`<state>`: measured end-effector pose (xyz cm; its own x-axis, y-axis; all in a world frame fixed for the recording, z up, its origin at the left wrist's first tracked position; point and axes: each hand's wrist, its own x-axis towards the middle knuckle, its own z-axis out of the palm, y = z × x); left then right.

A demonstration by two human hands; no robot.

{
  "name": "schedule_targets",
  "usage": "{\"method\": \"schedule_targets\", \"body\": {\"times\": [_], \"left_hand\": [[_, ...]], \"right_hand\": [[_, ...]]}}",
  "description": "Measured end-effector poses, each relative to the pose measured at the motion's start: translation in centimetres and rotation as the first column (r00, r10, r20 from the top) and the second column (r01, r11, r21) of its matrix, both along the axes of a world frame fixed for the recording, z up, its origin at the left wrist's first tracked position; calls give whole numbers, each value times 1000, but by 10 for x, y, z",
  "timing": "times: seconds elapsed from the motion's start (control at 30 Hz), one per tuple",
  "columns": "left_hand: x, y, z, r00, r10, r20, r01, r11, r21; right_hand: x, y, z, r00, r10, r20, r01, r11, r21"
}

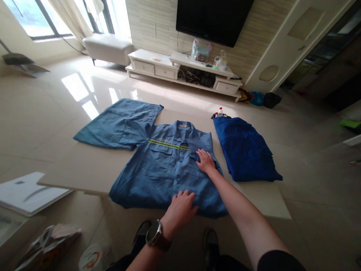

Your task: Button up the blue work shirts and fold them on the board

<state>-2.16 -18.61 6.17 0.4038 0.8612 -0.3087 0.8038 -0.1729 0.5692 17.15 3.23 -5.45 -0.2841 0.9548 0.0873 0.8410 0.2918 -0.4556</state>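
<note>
A blue work shirt (161, 167) with a yellow reflective stripe lies face up on a low beige table (89, 169). Its left sleeve is spread out to the side, and its right sleeve is folded in over the chest. My right hand (206, 161) lies flat and open on that folded-in sleeve, near the chest pocket. My left hand (181, 207), a watch on its wrist, rests with fingers spread on the shirt's lower hem near the table's front edge. Neither hand grips the cloth.
A pile of darker blue garments (245, 149) sits on the table's right part, a small bottle (220, 112) behind it. A white board (24, 191) and bags lie on the floor at left. A TV stand (186, 70) stands against the far wall.
</note>
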Motion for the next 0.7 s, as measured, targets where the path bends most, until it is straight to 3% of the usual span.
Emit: {"method": "schedule_targets", "body": {"times": [0.13, 0.27, 0.4, 0.5, 0.6, 0.7], "left_hand": [[-2, -1, 5, 1000, -3, -2, 3, 1000, -10], [-4, -2, 7, 1000, -4, 12, 4, 1000, -6], [-2, -6, 7, 1000, -11, -8, 11, 1000, -9], [5, -11, 10, 1000, -23, -15, 22, 999, -26], [18, -18, 12, 998, -57, 15, 58, 995, -86], [31, -26, 9, 992, -117, 37, 121, 982, -145]], "right_hand": [[11, -6, -7, 992, 7, 122, -2, 999, -44], [21, -10, 5, 962, 46, 268, -33, 998, -55], [-4, -10, 31, 954, 42, 296, -78, 991, 110], [-65, -3, 54, 953, 96, 286, -147, 976, 163], [-154, 3, 72, 938, 165, 306, -206, 973, 106], [-247, 8, 77, 901, 287, 326, -326, 943, 69]]}}
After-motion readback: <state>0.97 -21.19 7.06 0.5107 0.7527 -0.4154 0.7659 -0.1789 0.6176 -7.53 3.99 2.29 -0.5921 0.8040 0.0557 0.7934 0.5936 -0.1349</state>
